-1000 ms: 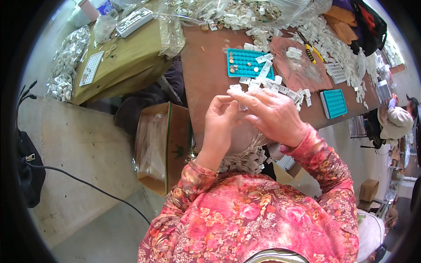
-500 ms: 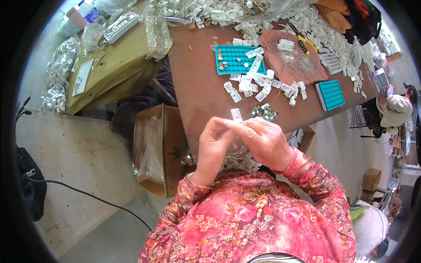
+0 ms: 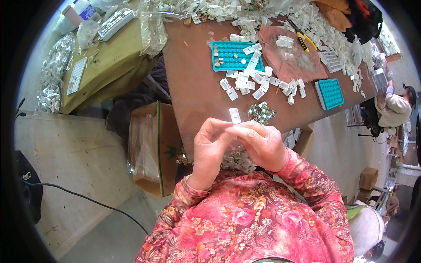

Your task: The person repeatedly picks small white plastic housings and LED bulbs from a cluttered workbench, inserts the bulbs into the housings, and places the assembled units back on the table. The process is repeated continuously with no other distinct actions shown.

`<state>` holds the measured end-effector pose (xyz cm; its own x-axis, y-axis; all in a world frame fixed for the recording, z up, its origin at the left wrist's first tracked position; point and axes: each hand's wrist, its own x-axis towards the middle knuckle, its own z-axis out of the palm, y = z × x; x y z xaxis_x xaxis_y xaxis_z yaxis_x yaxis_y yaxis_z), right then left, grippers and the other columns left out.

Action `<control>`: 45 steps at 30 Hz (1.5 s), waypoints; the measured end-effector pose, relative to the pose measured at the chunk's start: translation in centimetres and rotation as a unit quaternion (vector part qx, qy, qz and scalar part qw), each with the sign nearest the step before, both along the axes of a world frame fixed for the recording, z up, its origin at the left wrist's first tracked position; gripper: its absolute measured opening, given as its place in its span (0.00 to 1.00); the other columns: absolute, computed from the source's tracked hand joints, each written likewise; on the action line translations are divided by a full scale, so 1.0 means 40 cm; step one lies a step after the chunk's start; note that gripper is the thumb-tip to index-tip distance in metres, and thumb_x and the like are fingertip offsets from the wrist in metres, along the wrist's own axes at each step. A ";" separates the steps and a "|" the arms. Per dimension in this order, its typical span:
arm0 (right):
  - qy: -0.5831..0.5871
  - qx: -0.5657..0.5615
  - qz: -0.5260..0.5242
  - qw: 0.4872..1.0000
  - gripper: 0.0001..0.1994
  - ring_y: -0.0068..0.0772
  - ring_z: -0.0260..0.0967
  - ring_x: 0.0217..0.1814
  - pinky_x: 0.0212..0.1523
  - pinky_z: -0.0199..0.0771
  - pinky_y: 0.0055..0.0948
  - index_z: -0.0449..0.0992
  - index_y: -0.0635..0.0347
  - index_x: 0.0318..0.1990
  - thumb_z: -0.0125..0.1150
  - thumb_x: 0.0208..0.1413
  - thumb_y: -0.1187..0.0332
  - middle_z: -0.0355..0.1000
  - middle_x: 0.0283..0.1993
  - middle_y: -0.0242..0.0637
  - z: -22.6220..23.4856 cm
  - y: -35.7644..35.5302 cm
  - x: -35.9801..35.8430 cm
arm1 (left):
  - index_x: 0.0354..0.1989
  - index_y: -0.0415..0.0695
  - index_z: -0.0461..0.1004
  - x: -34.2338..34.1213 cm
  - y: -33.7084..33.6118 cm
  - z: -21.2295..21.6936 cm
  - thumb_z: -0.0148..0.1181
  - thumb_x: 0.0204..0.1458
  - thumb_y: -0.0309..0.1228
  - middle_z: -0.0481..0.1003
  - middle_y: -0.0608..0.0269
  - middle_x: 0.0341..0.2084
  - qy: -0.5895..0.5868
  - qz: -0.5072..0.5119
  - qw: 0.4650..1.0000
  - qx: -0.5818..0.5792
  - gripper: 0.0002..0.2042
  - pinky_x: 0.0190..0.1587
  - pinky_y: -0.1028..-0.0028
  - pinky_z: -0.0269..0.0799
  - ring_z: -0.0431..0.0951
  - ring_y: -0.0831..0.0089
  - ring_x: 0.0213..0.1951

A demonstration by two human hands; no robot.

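Fingers of your left hand [image 3: 211, 147] and right hand [image 3: 262, 144] pinch together on small white piece [image 3: 231, 128], held above near table [image 3: 197, 94] edge. Judged early: loose white clips [image 3: 256, 81] heaped unprocessed; teal tray [image 3: 234, 55] mostly unfilled.

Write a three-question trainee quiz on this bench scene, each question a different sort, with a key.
1. True or false: the left hand and right hand meet fingertip to fingertip over the table's near edge.
2. Which lies nearest the hands? A. small white plastic piece B. teal tray with round pockets C. yellow-handled tool
3. Fill in: beside the brown table, on the floor, stands an open ______ box.

Key: 1 true; 2 A; 3 cardboard.
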<state>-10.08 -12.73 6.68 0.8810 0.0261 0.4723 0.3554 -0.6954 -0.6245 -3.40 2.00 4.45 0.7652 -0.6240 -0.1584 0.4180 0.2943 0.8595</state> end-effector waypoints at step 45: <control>0.083 -0.160 -0.052 0.982 0.09 0.32 0.75 0.29 0.31 0.75 0.27 0.80 0.60 0.35 0.57 0.48 0.81 0.76 0.32 0.38 0.005 -0.238 0.233 | 0.46 0.42 0.65 0.052 -0.104 -0.098 0.54 0.62 0.28 0.75 0.57 0.35 0.125 0.087 0.966 -0.210 0.08 0.34 0.78 0.71 0.76 0.73 0.31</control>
<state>-0.77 -22.25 6.88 0.9510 0.0555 0.3043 0.1839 -0.8924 -0.4120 -1.31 -2.16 0.54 0.8346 -0.5394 -0.1117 0.5097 0.6793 0.5280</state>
